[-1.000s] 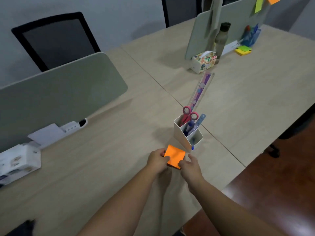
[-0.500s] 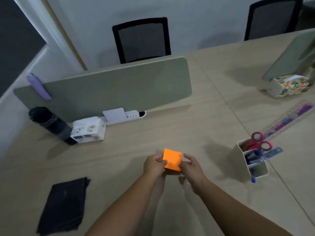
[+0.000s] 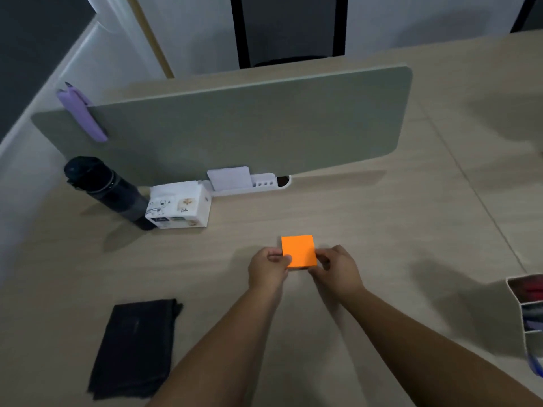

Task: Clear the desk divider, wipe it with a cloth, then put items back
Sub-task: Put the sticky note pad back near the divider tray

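Observation:
An orange sticky-note pad (image 3: 299, 250) is held over the middle of the desk, pinched from both sides. My left hand (image 3: 269, 268) grips its left edge and my right hand (image 3: 335, 267) grips its right edge. The grey-green desk divider (image 3: 249, 124) stands upright beyond the pad, its face bare except for a purple clip (image 3: 80, 113) on its upper left corner. A folded black cloth (image 3: 135, 348) lies flat on the desk at the lower left, away from both hands.
At the divider's foot sit a white organiser tray with a card (image 3: 244, 182), a printed tissue box (image 3: 179, 208) and a dark bottle (image 3: 108, 192). A white pen holder (image 3: 526, 312) stands at the right edge. A black chair (image 3: 288, 30) is behind the desk.
My view has swung left and closer to the divider, so the pen holder slid to the right edge. Both hands keep hold of the orange pad, which has turned squarer to me.

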{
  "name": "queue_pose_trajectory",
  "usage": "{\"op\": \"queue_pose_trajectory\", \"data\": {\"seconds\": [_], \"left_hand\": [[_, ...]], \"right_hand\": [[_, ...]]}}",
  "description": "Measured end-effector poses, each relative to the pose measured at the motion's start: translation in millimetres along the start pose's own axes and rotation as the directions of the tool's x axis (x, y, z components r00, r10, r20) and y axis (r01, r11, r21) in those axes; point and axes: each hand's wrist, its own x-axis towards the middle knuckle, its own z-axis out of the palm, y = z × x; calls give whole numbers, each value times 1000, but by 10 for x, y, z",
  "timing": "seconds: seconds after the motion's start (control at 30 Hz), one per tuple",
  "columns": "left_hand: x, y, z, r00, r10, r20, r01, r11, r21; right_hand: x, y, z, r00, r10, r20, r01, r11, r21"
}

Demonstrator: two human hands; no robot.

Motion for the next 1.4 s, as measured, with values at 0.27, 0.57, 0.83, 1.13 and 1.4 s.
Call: {"op": "queue_pose_trajectory", "data": {"seconds": [0.27, 0.57, 0.83, 1.13, 1.4], "left_hand": [[659, 378, 40, 990, 139, -13, -134, 973, 191], [1022, 672, 42, 968, 246, 56, -252, 924, 289], [1107, 718, 81, 968, 244, 67, -252, 918, 306], [457, 610, 97, 956, 280, 91, -294, 925, 242], [-310, 264, 615, 879, 272, 390, -395, 876, 278]], "right_hand": [[786, -220, 159, 991, 6, -132, -4, 1000, 19], [1198, -349, 223, 979, 16, -202, -6, 999, 51], [1313, -379, 151, 990, 11, -141, -3, 998, 56], [674, -287, -196, 978, 198, -63, -167, 929, 331], [-1097, 653, -491, 812, 551, -193, -306, 683, 663]]}}
